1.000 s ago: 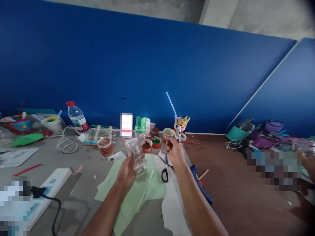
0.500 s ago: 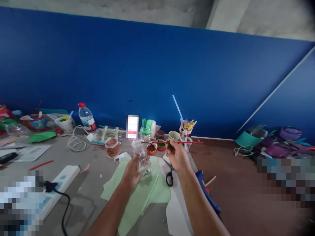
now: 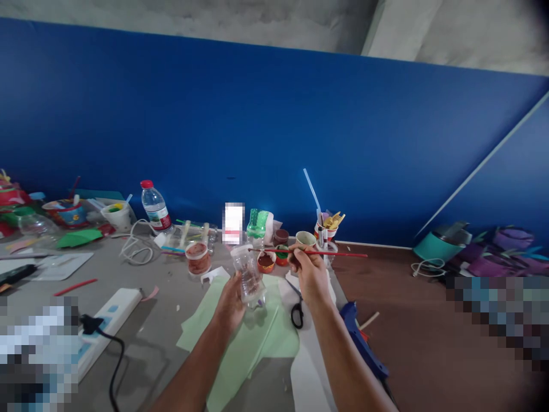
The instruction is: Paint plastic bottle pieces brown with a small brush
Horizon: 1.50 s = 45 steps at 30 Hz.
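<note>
My left hand [image 3: 231, 303] is wrapped round a clear plastic bottle [image 3: 251, 280], tilted, with a whitish rim at its upper end. A thin red paintbrush [image 3: 338, 253] is pinched in my right hand [image 3: 307, 272]. The brush lies almost level, its tip at the bottle's upper rim; whether it touches I cannot tell. Just behind are a small cup of dark red paint [image 3: 266, 260] and a cup of green paint [image 3: 282, 253]. Light green sheets [image 3: 240, 349] lie beneath my hands, and black-handled scissors [image 3: 297, 312] rest on white paper [image 3: 306, 366].
A red-capped water bottle [image 3: 155, 207], a reddish-stained tub [image 3: 198, 258] and a cup of wooden utensils [image 3: 328, 224] stand toward the blue partition [image 3: 274, 126]. At left is a white power strip [image 3: 109, 320] with a black plug. A blue glue gun [image 3: 364, 343] lies by the table's right edge.
The view has shifted slightly, so everything sits a little further right and lower. The brush tip stays near the bottle's rim, and both hands keep their holds.
</note>
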Tool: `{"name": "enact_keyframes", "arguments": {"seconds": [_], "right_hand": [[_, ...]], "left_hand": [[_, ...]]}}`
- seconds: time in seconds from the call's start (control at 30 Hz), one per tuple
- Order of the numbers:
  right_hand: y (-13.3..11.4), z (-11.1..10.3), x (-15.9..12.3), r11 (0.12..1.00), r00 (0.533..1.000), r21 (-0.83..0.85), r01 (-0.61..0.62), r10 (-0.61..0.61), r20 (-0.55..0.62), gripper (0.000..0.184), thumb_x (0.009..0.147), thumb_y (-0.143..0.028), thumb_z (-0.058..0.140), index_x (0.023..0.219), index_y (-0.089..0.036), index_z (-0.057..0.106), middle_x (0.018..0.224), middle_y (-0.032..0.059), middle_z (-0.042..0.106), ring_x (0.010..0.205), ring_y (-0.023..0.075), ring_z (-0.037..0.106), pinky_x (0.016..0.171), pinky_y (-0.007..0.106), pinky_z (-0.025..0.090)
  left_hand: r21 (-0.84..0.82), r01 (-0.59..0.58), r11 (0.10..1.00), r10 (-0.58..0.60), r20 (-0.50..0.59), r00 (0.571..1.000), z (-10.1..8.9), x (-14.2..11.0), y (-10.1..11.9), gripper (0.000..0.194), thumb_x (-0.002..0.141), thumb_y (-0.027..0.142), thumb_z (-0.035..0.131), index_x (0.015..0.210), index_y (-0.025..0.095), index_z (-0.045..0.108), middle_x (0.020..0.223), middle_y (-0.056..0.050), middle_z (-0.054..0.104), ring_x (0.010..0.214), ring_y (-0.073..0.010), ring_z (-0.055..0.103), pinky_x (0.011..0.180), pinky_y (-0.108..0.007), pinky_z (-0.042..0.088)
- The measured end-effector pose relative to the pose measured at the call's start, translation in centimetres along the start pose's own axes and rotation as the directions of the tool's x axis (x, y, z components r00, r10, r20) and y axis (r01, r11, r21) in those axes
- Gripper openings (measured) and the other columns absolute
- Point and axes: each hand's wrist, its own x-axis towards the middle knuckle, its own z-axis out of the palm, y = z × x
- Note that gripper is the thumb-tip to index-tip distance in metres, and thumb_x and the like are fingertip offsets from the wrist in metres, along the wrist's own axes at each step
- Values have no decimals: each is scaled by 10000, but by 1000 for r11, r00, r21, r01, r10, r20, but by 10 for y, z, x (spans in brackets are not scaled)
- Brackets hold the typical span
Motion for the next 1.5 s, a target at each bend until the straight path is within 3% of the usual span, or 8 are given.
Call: {"name": "enact_keyframes", "arguments": {"seconds": [0.2,0.37,0.6,0.83,1.0,1.13,1.3,1.5], "right_hand": [[-5,1,-7,984,998,-168,54,-47,46,129,754,-294,610,748,-174,656,607,-10,588,497,88,426,475,223,304],[-13,3,-13,940,984,-309,145,-104,144,133,771,-264,576,738,-179,673,625,2,591,517,106,440,478,228,318],[-30,6,-22,892,967,-434,123,-9,255,139,738,-225,551,667,-171,658,521,-21,497,452,95,347,427,227,219],[-32,4,-23,923,979,-342,179,-132,157,152,787,-257,557,747,-169,675,594,-4,532,504,105,423,462,223,295],[-30,15,-27,920,975,-341,193,-141,172,165,805,-269,556,820,-173,690,610,-10,528,473,93,370,436,221,266],[-32,19,-30,900,967,-378,218,-147,206,181,783,-233,529,731,-180,694,590,-8,526,481,103,374,436,226,267],[-39,12,-31,859,962,-477,187,-61,267,177,752,-190,531,647,-176,672,551,-11,510,485,108,390,440,227,263],[-43,16,-33,884,965,-402,239,-170,200,147,779,-231,544,752,-186,682,619,-9,541,474,97,384,442,226,279]], "left_hand": [[15,-15,1000,14,33,999,-1,1,1,296,788,375,708,1003,177,660,886,-77,751,900,-242,707,802,-359,550],[-41,-41,998,41,-1,999,-3,4,2,331,758,384,737,993,164,662,883,-73,748,870,-238,710,795,-350,543],[-75,-65,995,64,-24,998,-5,5,7,287,806,384,693,993,167,669,896,-62,755,858,-228,714,782,-346,545],[-59,-31,998,31,-6,1000,-5,3,8,365,760,375,745,1036,151,661,959,-83,755,953,-254,707,819,-356,553],[-43,-47,998,49,27,998,-9,4,6,419,707,396,792,1022,150,667,928,-77,757,929,-252,708,843,-361,542],[-40,-69,997,71,36,997,-11,6,5,373,721,406,778,985,166,669,895,-60,754,911,-251,710,834,-367,540],[-17,-69,997,69,8,998,-11,7,5,346,727,405,767,960,167,675,840,-48,754,826,-238,719,774,-349,551],[-12,-72,997,73,76,994,-15,8,2,357,737,401,760,979,156,667,923,-74,759,910,-256,711,844,-366,532]]}}
